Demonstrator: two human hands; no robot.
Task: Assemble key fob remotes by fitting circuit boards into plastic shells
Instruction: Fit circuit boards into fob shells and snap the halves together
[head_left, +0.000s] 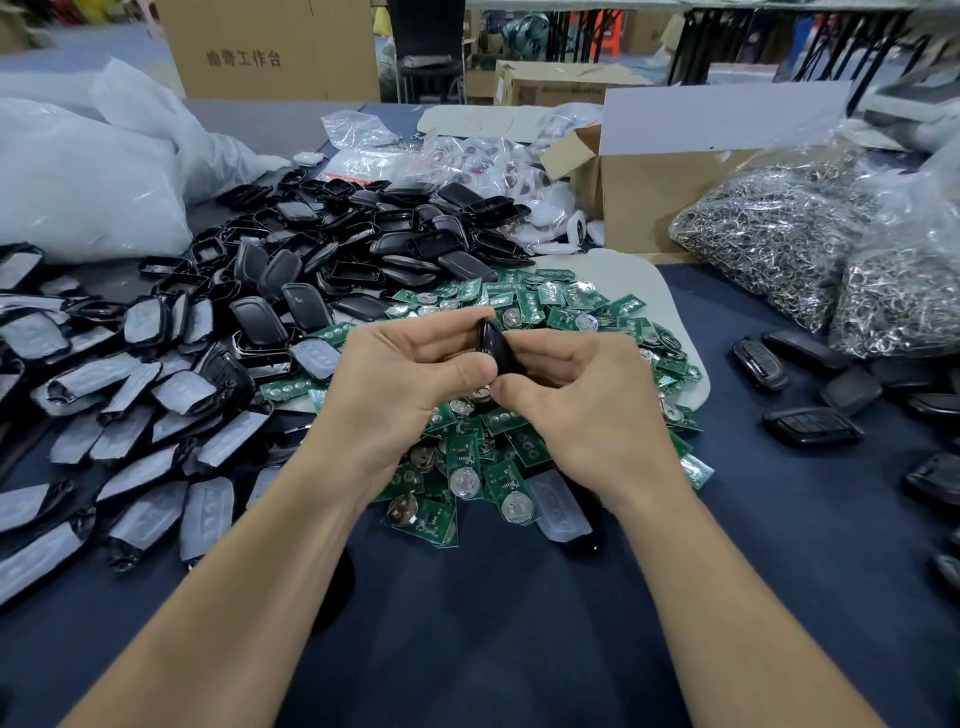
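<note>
My left hand (400, 374) and right hand (576, 384) both pinch one glossy black plastic key fob shell (496, 347), fingers curled round it, held edge-on above the heap of green circuit boards with silver coin cells (524, 457). Pile of black empty shells (363, 249) far left. Finished black fobs (810, 426) right on dark blue table (493, 649).

Both bare forearms extending forward, converging at centre. Left hand (410, 374) and right hand (582, 400) touching thumb to thumb, fingers curling, pinching black shell (491, 343) together.
</note>
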